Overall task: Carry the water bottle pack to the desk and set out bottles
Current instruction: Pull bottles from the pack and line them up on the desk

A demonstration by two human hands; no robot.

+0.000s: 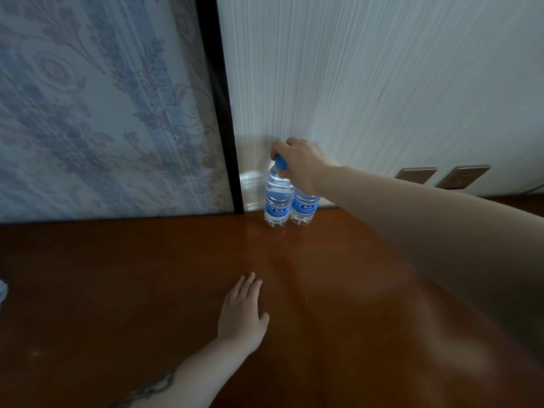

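nearest the camera, the left hand (243,315) lies flat on the brown desk (147,290), palm down, fingers stretched out and close together, gripping nothing; it looks like it is only bracing. at the far left edge a pale bluish shape (2,291) just pokes into view, and it is too cut off to say whether that is the pack. further out, the right arm reaches across the desk to its back edge, where the right hand (297,164) is curled around the blue cap (281,163) of the left bottle (276,201), fingers closed on the top. that bottle stands upright on the desk, touching or all but touching a second bottle (304,207) just to its right, whose cap is hidden behind the hand. both stand close to the striped wall (382,83), beside the dark frame (220,113) of a floral panel (88,113), with two wall plates (441,175) off to the right. judging from this, carrying is done and two bottles are set out; whether more are due cannot be told.
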